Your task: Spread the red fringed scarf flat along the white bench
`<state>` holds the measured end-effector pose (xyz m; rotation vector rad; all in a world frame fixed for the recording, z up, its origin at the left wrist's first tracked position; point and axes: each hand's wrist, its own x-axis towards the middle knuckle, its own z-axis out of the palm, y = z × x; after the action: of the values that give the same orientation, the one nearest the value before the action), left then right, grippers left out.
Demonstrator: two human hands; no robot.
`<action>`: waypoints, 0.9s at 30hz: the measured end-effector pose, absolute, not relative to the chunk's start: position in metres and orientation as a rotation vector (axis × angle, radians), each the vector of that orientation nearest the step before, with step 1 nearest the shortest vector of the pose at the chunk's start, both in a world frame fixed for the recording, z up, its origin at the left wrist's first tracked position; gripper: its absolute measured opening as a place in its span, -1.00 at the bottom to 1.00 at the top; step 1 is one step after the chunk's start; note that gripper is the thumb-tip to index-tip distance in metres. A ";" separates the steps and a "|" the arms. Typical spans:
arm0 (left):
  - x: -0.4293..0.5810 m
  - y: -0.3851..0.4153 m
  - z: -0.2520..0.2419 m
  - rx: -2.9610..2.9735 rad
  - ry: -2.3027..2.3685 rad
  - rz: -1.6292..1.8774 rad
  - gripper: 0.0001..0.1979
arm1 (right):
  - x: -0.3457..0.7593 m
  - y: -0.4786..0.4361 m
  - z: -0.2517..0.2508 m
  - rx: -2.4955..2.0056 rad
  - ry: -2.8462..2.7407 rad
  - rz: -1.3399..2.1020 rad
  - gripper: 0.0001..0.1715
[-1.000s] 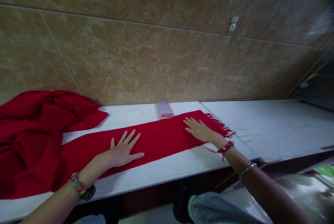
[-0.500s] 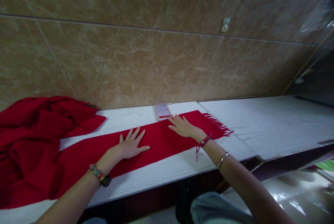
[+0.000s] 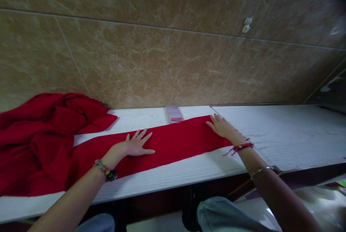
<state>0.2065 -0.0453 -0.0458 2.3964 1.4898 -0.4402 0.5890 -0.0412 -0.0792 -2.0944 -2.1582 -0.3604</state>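
Observation:
A red scarf [image 3: 175, 140] lies as a long flat strip along the white tabletop [image 3: 167, 174], its left part running into a crumpled heap. My left hand [image 3: 137, 146] rests flat on the strip with fingers spread. At the strip's right end, my right hand [image 3: 223, 127] presses palm down, fingers stretched out. Most of the fringe there is hidden behind that hand and wrist. Neither hand grips the cloth.
The crumpled red cloth heap [image 3: 45, 134] covers the table's left side. A small pale stack [image 3: 173, 114] stands behind the strip, against the brown marbled wall [image 3: 162, 62]. The table's front edge runs just above my knees.
My right hand has slid right along the scarf, from near the pale stack to the fringed end. My left hand stays on the cloth. The view has shifted slightly.

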 end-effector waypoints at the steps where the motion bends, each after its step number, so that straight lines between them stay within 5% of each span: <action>1: 0.199 -0.043 -0.043 2.385 1.521 -0.463 -0.08 | 0.576 -0.045 -0.073 -2.056 -2.152 -0.348 -0.37; 6: 0.161 -0.036 -0.027 2.358 1.796 -0.535 -0.15 | 0.480 -0.075 -0.052 -1.496 -2.470 -0.013 -0.31; 14: 0.142 -0.046 -0.023 2.392 1.524 -0.533 -0.15 | 0.396 -0.106 -0.071 -1.111 -2.802 0.300 -0.31; 20: 0.135 -0.049 -0.031 2.382 1.447 -0.461 -0.17 | 0.388 -0.114 -0.067 -1.024 -2.800 0.168 -0.32; 27: 0.144 -0.025 -0.034 2.621 1.320 -0.275 -0.42 | 0.350 -0.129 -0.056 -0.748 -2.871 -0.121 -0.72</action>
<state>0.1443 -0.0252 -0.0343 2.6209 1.3203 -0.2750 0.3497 -0.1286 -0.0564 -0.7482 -2.8713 -0.1209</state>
